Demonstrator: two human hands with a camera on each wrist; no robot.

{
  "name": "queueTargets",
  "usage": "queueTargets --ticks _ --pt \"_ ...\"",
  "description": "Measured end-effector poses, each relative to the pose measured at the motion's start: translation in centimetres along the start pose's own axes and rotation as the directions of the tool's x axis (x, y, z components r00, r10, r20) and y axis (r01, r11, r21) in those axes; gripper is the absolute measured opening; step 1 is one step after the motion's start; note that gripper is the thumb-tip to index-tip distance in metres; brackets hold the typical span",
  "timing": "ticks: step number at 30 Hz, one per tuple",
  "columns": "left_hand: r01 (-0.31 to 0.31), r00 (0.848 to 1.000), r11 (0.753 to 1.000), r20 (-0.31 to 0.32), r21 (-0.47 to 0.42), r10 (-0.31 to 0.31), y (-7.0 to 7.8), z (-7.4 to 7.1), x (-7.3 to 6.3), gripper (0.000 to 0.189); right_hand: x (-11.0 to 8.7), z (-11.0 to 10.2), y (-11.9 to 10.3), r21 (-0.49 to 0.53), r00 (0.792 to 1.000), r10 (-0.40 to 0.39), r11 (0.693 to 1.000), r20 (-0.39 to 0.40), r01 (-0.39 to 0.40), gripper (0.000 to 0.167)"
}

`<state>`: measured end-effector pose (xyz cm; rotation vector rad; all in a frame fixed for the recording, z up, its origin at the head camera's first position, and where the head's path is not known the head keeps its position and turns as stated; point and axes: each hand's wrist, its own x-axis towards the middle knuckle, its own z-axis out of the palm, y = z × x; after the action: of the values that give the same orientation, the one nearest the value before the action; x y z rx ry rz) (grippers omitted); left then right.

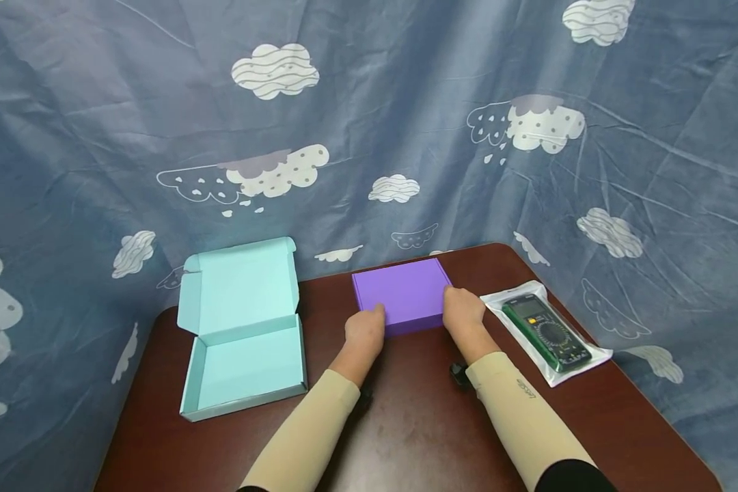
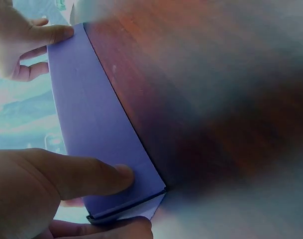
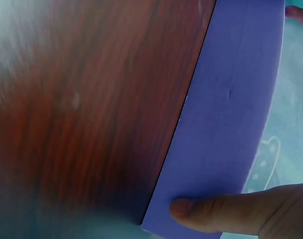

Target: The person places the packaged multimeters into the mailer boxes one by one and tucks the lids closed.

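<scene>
A closed purple cardboard box (image 1: 402, 290) is at the far middle of the table, between both hands. My left hand (image 1: 365, 333) grips its near left corner; in the left wrist view the thumb (image 2: 99, 177) lies on the front wall and the fingers reach round the side. At the near right corner, my right hand (image 1: 464, 311) holds the box the same way, its thumb (image 3: 201, 214) pressed on the front wall. The right hand's other fingers are mostly hidden in the right wrist view. The box's lower front edge appears at or close to the tabletop.
An open light-blue cardboard box (image 1: 252, 365) stands at the left with its lid raised against the cloud-patterned curtain (image 1: 406, 123). On the right lies a multimeter (image 1: 547, 331) in a white plastic wrap. All are on a dark red-brown wooden table (image 1: 418, 424).
</scene>
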<state>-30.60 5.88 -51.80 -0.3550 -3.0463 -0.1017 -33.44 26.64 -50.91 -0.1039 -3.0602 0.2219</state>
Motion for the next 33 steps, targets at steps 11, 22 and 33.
queueTargets --ticks 11,22,33 --pt "-0.018 0.999 0.999 -0.030 0.036 0.019 1.9 0.4 2.9 0.008 3.0 -0.3 1.7 0.013 0.997 0.051 0.999 0.056 -0.051 0.024" --pt "-0.024 0.999 1.000 0.038 0.018 0.023 2.8 0.1 3.6 0.018 4.2 -0.6 3.3 0.052 0.994 0.065 0.996 0.087 -0.070 0.022" --pt "-0.068 0.992 0.997 0.108 0.032 0.064 2.2 -0.9 3.6 0.018 1.3 -2.7 8.7 -0.035 0.982 0.077 0.997 0.170 -0.072 0.071"
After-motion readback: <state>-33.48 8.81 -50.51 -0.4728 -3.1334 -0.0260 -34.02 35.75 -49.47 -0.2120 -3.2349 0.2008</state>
